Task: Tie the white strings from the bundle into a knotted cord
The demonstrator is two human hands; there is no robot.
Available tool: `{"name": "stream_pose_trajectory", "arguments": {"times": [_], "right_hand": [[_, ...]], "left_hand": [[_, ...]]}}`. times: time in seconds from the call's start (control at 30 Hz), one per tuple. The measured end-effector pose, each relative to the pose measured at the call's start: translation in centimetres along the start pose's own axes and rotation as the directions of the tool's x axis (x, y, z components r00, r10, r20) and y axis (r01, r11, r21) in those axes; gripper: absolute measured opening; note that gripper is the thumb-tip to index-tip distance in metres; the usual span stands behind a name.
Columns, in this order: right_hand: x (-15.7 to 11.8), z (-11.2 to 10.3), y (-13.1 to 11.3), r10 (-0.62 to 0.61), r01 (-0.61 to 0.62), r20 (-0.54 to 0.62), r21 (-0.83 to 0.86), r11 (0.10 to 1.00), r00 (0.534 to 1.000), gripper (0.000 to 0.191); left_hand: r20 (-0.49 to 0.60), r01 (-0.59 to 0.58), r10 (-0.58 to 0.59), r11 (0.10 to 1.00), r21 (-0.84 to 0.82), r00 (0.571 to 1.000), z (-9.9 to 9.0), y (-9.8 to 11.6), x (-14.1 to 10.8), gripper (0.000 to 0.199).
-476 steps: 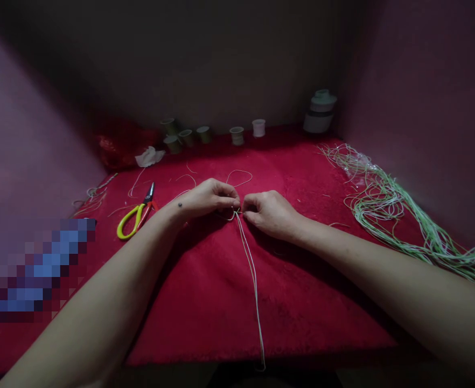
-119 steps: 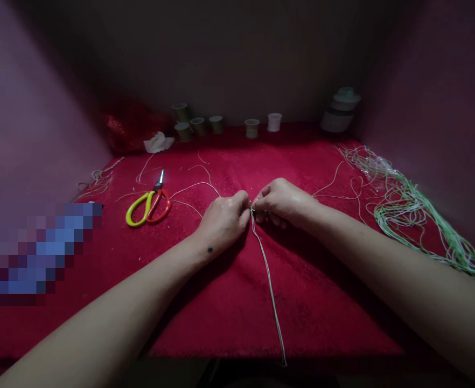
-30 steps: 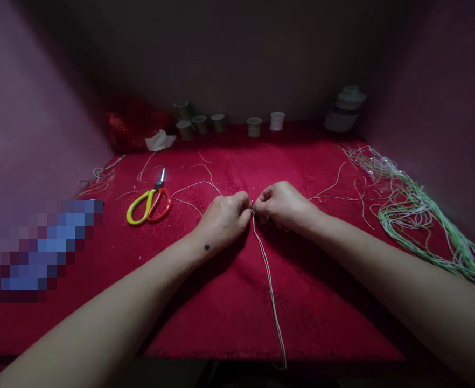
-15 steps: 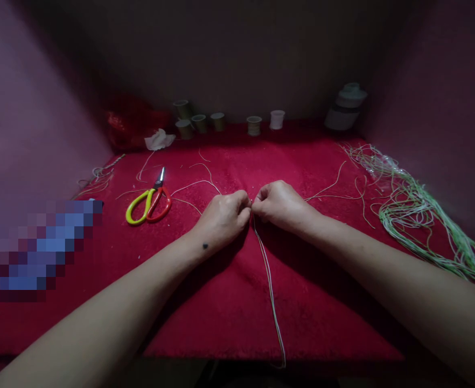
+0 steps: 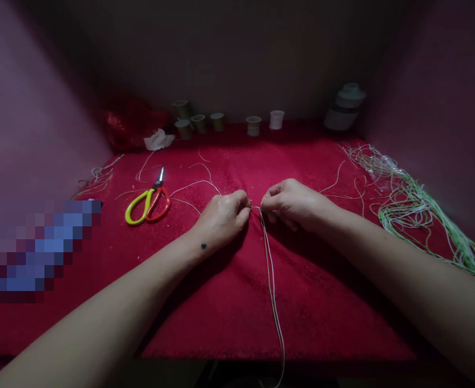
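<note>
Thin pale and greenish cords [image 5: 270, 275] hang from between my hands, run toward me over the red cloth and drop past its front edge. My left hand [image 5: 230, 213] is closed in a pinch on the cords, and more strands come out behind its wrist side to the left. A short bit of cord spans the small gap to my right hand [image 5: 288, 202], whose thumb and forefinger pinch the strands where they bend down. Its other fingers curl beneath. Any knot inside the left fingertips is hidden.
Yellow-and-red-handled scissors [image 5: 148, 205] lie left of my hands. A bundle of green and white cords [image 5: 427, 215] spreads at the right. Several thread spools [image 5: 253, 125], a crumpled white tissue [image 5: 159, 139] and a white bottle [image 5: 346, 106] stand along the back. A pixelated patch covers the left side.
My right hand has moved slightly right, away from the left, opening a small gap with cord across it. The hanging cords shifted along and reach lower. My left hand stays nearly still.
</note>
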State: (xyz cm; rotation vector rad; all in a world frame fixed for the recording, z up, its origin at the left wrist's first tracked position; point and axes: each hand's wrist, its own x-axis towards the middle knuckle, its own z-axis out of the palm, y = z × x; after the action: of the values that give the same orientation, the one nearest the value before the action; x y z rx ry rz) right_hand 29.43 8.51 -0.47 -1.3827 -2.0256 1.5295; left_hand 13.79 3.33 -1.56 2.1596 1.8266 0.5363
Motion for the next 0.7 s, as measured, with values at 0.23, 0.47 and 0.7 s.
{"name": "stream_pose_trajectory", "arguments": {"times": [0.23, 0.47, 0.7], "right_hand": [[0.0, -0.2, 0.8, -0.015, 0.014, 0.062, 0.015, 1.000, 0.998, 0.014], [0.0, -0.3, 0.9, -0.051, 0.047, 0.082, 0.052, 0.998, 0.995, 0.015], [0.2, -0.3, 1.3, -0.075, 0.070, 0.095, 0.049, 0.996, 0.993, 0.016]], "left_hand": [[0.000, 0.014, -0.014, 0.999, -0.034, 1.000, 0.1, 0.0, 0.0, 0.010], [-0.251, -0.136, 0.137, 0.990, 0.022, 0.958, 0.1, -0.1, -0.6, 0.022], [-0.136, -0.166, 0.156, 0.984, -0.070, 0.978, 0.8, 0.4, -0.7, 0.019]]}}
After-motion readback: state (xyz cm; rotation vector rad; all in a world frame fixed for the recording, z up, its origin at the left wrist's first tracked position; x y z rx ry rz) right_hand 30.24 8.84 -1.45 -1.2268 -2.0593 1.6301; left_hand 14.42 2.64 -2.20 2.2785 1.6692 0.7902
